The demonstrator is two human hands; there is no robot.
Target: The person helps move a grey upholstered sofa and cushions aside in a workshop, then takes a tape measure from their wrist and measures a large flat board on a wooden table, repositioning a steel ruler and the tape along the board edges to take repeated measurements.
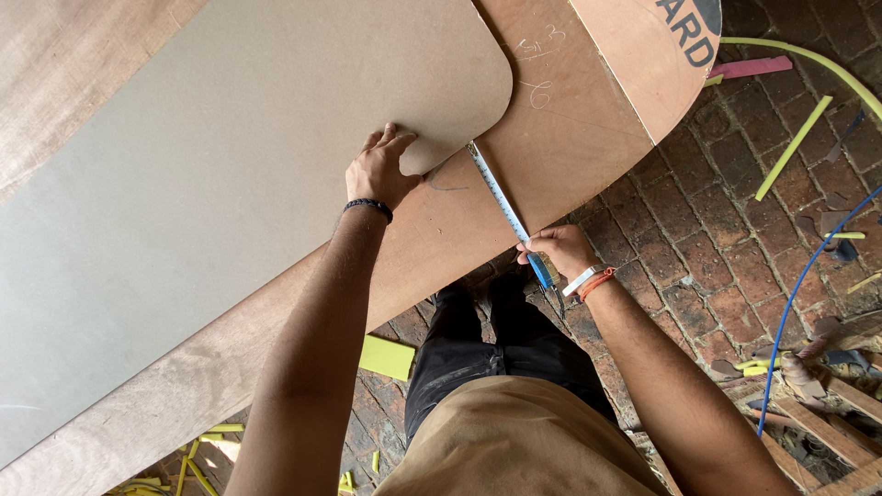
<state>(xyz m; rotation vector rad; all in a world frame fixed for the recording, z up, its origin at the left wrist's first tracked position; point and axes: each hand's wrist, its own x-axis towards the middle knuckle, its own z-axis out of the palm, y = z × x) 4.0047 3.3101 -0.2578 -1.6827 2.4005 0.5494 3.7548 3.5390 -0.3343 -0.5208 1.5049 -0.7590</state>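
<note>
Leaning over a plywood sheet point(570, 138), a person in tan top and black trousers point(496, 354) works above a brick floor point(698, 248). Nearest the camera, both bare forearms reach out from the body. The right hand point(556, 250), with a white band and an orange band at its wrist, is closed around the blue case point(540, 272) of a tape measure at the sheet's near edge, fingers curled tight over it. From that hand the tape point(496, 191) runs flat across the plywood, up and to the left, ending just beside the rounded corner of a grey-brown panel point(239, 138). The left hand point(381, 170), a dark beaded bracelet on its wrist, lies palm down on that panel's near edge, fingers spread and flat, gripping nothing; its fingertips rest on the panel and its heel is over the plywood. A pencil curve is drawn on the plywood just right of this hand. The panel lies on top of the plywood and covers most of it to the left. Below the sheet, a yellow block point(386, 356) sits on the bricks beside the person's leg, with yellow strips point(792, 147) scattered near and far. A blue cable point(808, 276) curves over the bricks at right, above wooden slats point(827, 413). Farther off, pencil marks show on the plywood, and a pink strip point(749, 67) lies by its rounded far end.
</note>
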